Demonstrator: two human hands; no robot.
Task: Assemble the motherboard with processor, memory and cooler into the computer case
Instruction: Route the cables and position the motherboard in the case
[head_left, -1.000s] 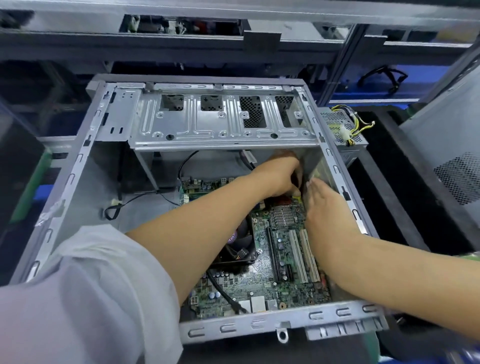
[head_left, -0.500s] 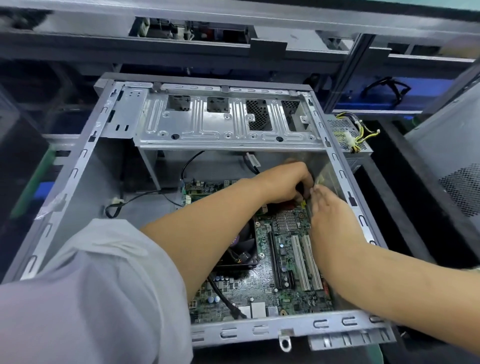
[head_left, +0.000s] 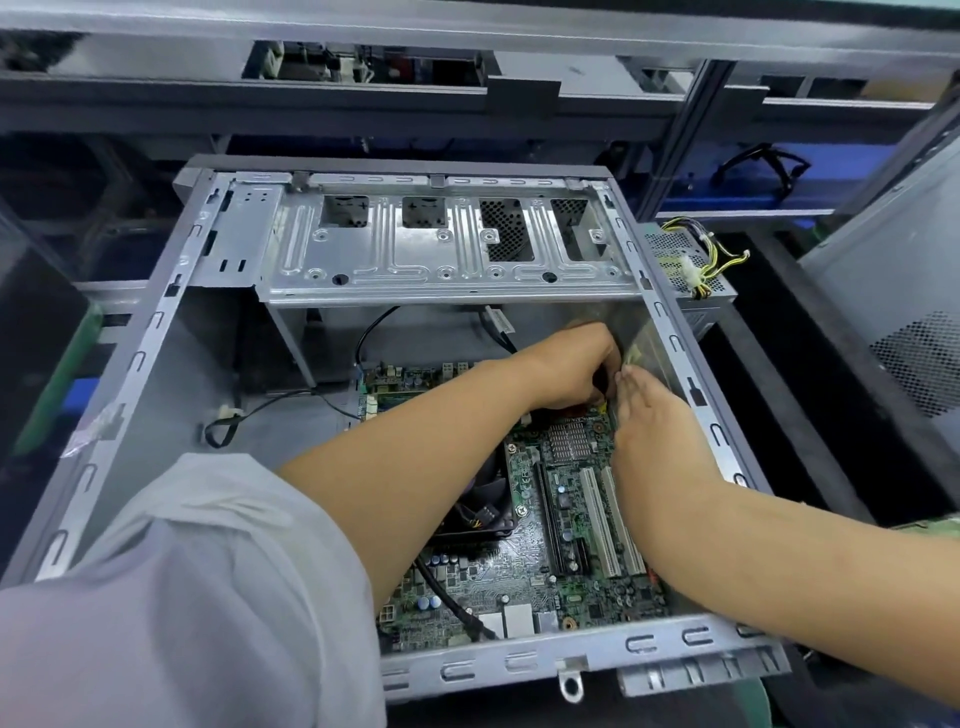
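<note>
The open computer case (head_left: 156, 332) lies on its side, filling the middle of the view, with its drive-bay bracket (head_left: 447, 260) spanning the 12 o'clock end. The motherboard (head_left: 571, 561) sits flat on the case floor toward 5 o'clock, its green face up. On it, the black cooler fan (head_left: 485, 512) shows just beside the left forearm, partly hidden beneath it; two white expansion slots (head_left: 608, 519) run side by side toward 6 o'clock, and a small finned heatsink (head_left: 571, 441) lies at their 12 o'clock end.

Both hands meet at the board's far right corner, close to the case's right wall. The left hand (head_left: 566, 364) reaches in from 7 o'clock across the board, its fingers curled down around something small and dark at the corner (what exactly it pinches cannot be made out). The right hand (head_left: 654, 421) comes in from 4 o'clock with fingers straight and together, their tips touching the left hand's fingers at that same corner.

A black cable (head_left: 374, 332) loops from the board's 12 o'clock edge up under the bracket, and another black cable (head_left: 452, 603) crosses the board near 6 o'clock. Outside the case at 2 o'clock, a power supply (head_left: 691, 270) with yellow and black wires rests just beside the right wall. A grey sleeve (head_left: 182, 597) fills the 7 o'clock corner.
</note>
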